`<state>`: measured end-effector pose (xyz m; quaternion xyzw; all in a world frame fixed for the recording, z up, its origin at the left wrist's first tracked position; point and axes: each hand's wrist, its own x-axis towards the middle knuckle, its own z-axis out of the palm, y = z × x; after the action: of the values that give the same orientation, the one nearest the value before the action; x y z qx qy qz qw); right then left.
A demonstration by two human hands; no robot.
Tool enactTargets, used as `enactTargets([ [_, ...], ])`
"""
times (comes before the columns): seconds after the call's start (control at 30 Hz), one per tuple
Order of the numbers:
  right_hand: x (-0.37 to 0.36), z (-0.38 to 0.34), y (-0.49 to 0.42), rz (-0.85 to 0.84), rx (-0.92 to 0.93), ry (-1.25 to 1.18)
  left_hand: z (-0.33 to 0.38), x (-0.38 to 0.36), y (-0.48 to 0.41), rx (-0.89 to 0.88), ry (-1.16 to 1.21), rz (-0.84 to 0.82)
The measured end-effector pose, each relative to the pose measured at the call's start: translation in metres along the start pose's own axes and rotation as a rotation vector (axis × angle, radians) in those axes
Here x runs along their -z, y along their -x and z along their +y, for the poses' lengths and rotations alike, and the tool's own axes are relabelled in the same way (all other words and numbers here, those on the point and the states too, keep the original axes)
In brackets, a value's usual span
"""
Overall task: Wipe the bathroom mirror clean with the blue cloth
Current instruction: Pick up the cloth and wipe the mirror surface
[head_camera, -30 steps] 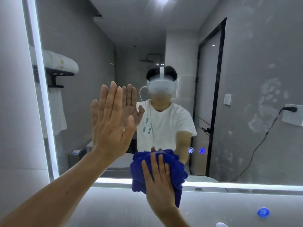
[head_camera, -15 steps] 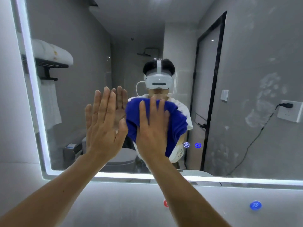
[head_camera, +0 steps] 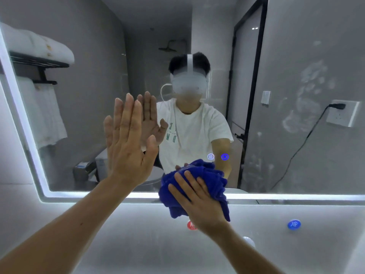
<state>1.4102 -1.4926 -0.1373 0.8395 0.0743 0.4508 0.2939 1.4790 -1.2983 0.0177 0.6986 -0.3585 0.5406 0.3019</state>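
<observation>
Blue cloth point(head_camera: 211, 173), bunched into a wad, sits against the lower edge of a bathroom mirror point(head_camera: 88, 95) and overlaps the lit strip point(head_camera: 79, 194) along its bottom. The right hand point(head_camera: 199, 206) presses it there, palm flat and fingers spread rather than curled round it. The left hand point(head_camera: 128, 139) lies flat on the glass, higher and to the left of the cloth, with its fingers straight and close together, holding nothing. Pale smudges point(head_camera: 304, 99) cloud the right part of the glass. Two small glowing icons point(head_camera: 211, 156) show just above the cloth. The reflection shows a person in a white T-shirt point(head_camera: 197, 131), a towel shelf point(head_camera: 37, 60) and a wall socket point(head_camera: 342, 113). Below the mirror, a red round label point(head_camera: 190, 224) peeks out beside the right hand, and a blue label point(head_camera: 294, 224) sits well to its right.
</observation>
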Motion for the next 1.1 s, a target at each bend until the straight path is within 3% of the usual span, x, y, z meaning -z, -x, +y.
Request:
enactTargets([
  [0.17,0.008,0.042,0.038,-0.033,-0.088,0.034,0.004,0.000,0.007,0.001,-0.029,-0.025],
  [0.3,0.014,0.021,0.027,-0.058,-0.201,-0.053,-0.008,0.005,0.018,0.020,-0.050,-0.037],
  [0.5,0.024,-0.051,-0.050,-0.109,0.082,0.012,-0.029,0.024,0.030,0.024,-0.098,-0.034],
  [0.7,0.030,-0.087,-0.089,-0.162,0.143,0.033,-0.038,0.030,0.035,0.046,-0.111,-0.019],
  [0.83,0.022,-0.057,-0.063,-0.127,0.234,0.070,-0.035,0.022,0.038,0.046,-0.118,-0.036],
  [1.1,0.018,0.060,0.057,-0.107,0.116,0.120,-0.005,-0.004,0.047,0.039,-0.054,-0.080],
])
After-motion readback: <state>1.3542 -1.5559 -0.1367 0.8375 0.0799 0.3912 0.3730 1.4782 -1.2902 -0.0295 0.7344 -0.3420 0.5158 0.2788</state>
